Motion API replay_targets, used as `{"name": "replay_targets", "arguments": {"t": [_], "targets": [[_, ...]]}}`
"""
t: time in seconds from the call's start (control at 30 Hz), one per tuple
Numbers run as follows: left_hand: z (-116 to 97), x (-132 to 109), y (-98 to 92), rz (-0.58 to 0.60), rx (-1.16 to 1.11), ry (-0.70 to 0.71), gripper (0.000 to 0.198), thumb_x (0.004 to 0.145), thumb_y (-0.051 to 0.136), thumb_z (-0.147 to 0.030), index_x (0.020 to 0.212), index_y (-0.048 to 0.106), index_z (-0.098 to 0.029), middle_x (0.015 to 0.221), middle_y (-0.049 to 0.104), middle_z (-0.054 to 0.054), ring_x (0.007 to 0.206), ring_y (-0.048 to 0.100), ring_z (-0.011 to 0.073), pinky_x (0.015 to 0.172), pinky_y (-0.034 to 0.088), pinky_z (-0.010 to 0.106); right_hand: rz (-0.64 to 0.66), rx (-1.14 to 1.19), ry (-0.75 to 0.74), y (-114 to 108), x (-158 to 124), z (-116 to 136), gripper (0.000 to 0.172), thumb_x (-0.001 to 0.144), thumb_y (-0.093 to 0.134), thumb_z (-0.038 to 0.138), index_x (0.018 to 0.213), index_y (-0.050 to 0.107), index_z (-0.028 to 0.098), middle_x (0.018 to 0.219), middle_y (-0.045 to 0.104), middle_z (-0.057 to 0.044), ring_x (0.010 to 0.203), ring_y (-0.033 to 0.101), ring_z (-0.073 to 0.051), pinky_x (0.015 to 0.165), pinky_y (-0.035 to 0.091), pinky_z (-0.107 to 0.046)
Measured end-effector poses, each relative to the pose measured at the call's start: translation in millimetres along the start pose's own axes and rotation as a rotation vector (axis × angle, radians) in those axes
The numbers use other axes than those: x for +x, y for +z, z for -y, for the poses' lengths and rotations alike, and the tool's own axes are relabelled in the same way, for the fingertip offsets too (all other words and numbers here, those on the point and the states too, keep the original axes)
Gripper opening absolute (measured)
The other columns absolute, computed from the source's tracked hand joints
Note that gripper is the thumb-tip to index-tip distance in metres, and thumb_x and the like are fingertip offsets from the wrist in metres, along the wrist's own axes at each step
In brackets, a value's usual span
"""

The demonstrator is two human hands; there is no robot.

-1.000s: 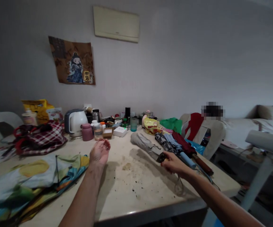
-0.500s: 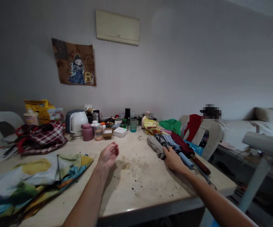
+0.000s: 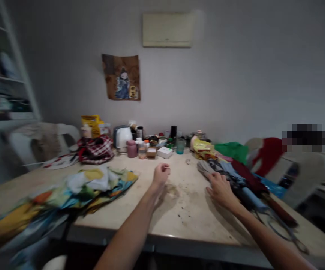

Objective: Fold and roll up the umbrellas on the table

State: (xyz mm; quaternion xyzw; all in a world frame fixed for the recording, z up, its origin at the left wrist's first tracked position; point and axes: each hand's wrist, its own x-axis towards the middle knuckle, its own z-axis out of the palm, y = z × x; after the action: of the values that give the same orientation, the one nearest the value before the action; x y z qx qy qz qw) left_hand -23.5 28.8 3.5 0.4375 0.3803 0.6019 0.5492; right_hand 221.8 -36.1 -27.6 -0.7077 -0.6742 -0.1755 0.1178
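Note:
My left hand (image 3: 161, 174) hovers over the middle of the table, fingers curled in, with nothing visible in them. My right hand (image 3: 220, 188) has its fingers apart, fingertips at the grey folded umbrella (image 3: 204, 168) on the right. Beside that lie a light blue umbrella (image 3: 235, 173) and a dark red umbrella (image 3: 245, 172) with a brown handle (image 3: 282, 212). On the left, a crumpled umbrella in yellow, white and blue (image 3: 78, 185) spreads across the table and hangs past its front edge. Dark crumbs and brown stains mark the tabletop (image 3: 190, 234) between my hands.
Along the back stand a white kettle (image 3: 123, 138), a pink jar (image 3: 131, 149), a white box (image 3: 165, 152) and a teal cup (image 3: 180, 146). A plaid bag (image 3: 97, 150) sits back left. Green plastic (image 3: 232, 150) lies back right, near a person by the chairs.
The view has swung left, so everything appears farther right. My left hand has turned from palm-up to fingers curled inward. My right hand has eased back toward the grey umbrella's near edge.

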Motion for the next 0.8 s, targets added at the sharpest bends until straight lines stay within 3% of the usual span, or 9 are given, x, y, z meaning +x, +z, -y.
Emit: {"name": "replay_targets", "arguments": {"t": [0.13, 0.2, 0.27, 0.33, 0.47, 0.53, 0.6, 0.7, 0.8], "targets": [[-16, -35, 6.4, 0.114, 0.218, 0.125, 0.017, 0.058, 0.069, -0.002, 0.07, 0.067, -0.013, 0.069, 0.061, 0.005, 0.06, 0.054, 0.0131, 0.058, 0.04, 0.026, -0.052, 0.086, -0.113, 16, 33, 21, 0.048, 0.082, 0.057, 0.023, 0.127, 0.052, 0.011, 0.122, 0.05, -0.019, 0.109, 0.047, -0.033, 0.085, 0.04, -0.04], [-34, -66, -1.9, 0.305, 0.506, 0.374, 0.026, 0.061, 0.07, -0.011, 0.087, 0.07, -0.016, 0.095, 0.063, 0.01, 0.073, 0.057, 0.0169, 0.066, 0.043, 0.03, -0.069, 0.132, -0.161, 23, 49, 31, 0.048, 0.082, 0.057, 0.024, 0.127, 0.052, 0.009, 0.12, 0.051, -0.02, 0.107, 0.049, -0.032, 0.085, 0.04, -0.039], [-53, -97, -23.4, 0.301, 0.642, 0.513, 0.029, 0.067, 0.068, -0.017, 0.096, 0.07, -0.019, 0.1, 0.062, 0.011, 0.083, 0.058, 0.021, 0.078, 0.044, 0.034, -0.077, 0.18, -0.193, 27, 63, 39, 0.049, 0.081, 0.057, 0.025, 0.127, 0.052, 0.008, 0.117, 0.052, -0.02, 0.104, 0.052, -0.032, 0.085, 0.041, -0.04], [-65, -122, -60.8, 0.189, 0.671, 0.532, 0.028, 0.068, 0.069, -0.02, 0.096, 0.071, -0.022, 0.098, 0.062, 0.01, 0.092, 0.057, 0.0255, 0.087, 0.041, 0.037, -0.1, 0.227, -0.227, 31, 74, 45, 0.05, 0.081, 0.057, 0.024, 0.127, 0.053, 0.006, 0.113, 0.054, -0.021, 0.103, 0.053, -0.031, 0.087, 0.041, -0.04], [-68, -146, -172.4, -0.3, 0.685, 0.453, 0.035, 0.051, 0.082, -0.018, 0.084, 0.074, -0.024, 0.092, 0.064, 0.009, 0.093, 0.057, 0.028, 0.087, 0.043, 0.033, -0.117, 0.309, -0.255, 42, 83, 50, 0.048, 0.081, 0.055, 0.022, 0.125, 0.053, 0.004, 0.113, 0.055, -0.022, 0.104, 0.053, -0.03, 0.091, 0.041, -0.04], [-62, -153, -228.6, -0.522, 0.727, 0.377, 0.036, 0.043, 0.084, -0.017, 0.076, 0.071, -0.025, 0.082, 0.063, 0.006, 0.084, 0.058, 0.0254, 0.075, 0.047, 0.029, -0.082, 0.352, -0.234, 47, 80, 51, 0.047, 0.081, 0.054, 0.022, 0.125, 0.053, 0.003, 0.115, 0.054, -0.022, 0.104, 0.054, -0.029, 0.094, 0.04, -0.038], [-55, -160, -269.0, -0.526, 0.607, 0.12, 0.03, 0.042, 0.084, -0.016, 0.066, 0.067, -0.024, 0.067, 0.06, 0.001, 0.066, 0.059, 0.0215, 0.058, 0.047, 0.026, -0.058, 0.393, -0.201, 51, 75, 52, 0.046, 0.082, 0.053, 0.021, 0.125, 0.054, 0.004, 0.114, 0.054, -0.021, 0.103, 0.055, -0.028, 0.094, 0.041, -0.036], [-47, -168, -285.7, -0.41, 0.222, -0.216, 0.032, 0.048, 0.083, -0.017, 0.077, 0.069, -0.017, 0.063, 0.062, 0.003, 0.052, 0.055, 0.0147, 0.05, 0.046, 0.023, -0.083, 0.451, -0.18, 51, 67, 50, 0.045, 0.083, 0.049, 0.021, 0.124, 0.054, 0.003, 0.112, 0.054, -0.019, 0.104, 0.055, -0.027, 0.094, 0.042, -0.035], [-50, -169, -256.4, -0.42, -0.003, -0.189, 0.045, 0.046, 0.085, -0.014, 0.087, 0.068, -0.013, 0.064, 0.062, 0.001, 0.049, 0.05, 0.0079, 0.048, 0.045, 0.018, -0.122, 0.522, -0.173, 49, 64, 47, 0.044, 0.083, 0.046, 0.021, 0.123, 0.053, 0.003, 0.11, 0.053, -0.018, 0.1, 0.056, -0.026, 0.093, 0.043, -0.036]]}}
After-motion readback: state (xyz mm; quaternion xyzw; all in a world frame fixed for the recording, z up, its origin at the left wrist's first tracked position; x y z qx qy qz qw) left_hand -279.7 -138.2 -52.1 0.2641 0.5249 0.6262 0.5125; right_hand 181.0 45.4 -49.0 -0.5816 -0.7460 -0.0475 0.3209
